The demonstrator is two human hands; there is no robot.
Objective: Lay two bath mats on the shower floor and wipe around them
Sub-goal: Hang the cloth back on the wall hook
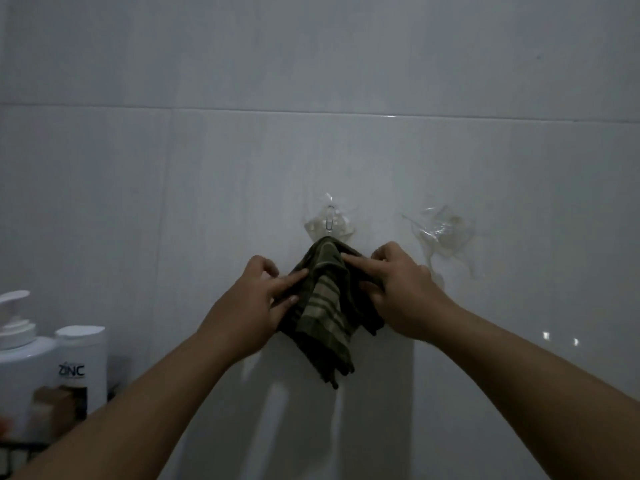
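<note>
A dark green cloth (323, 306) with paler stripes hangs from a clear stick-on hook (330, 223) on the white tiled wall. My left hand (256, 299) pinches the cloth's left side between thumb and fingers. My right hand (398, 285) holds its right side, index finger laid across the upper fold and thumb tucked under the cloth. No bath mat and no shower floor are in view.
A second clear hook (441, 230) sits empty on the wall to the right. At the lower left a white pump bottle (20, 358) and a white bottle marked ZINC (81, 368) stand in a dark wire rack (20, 448).
</note>
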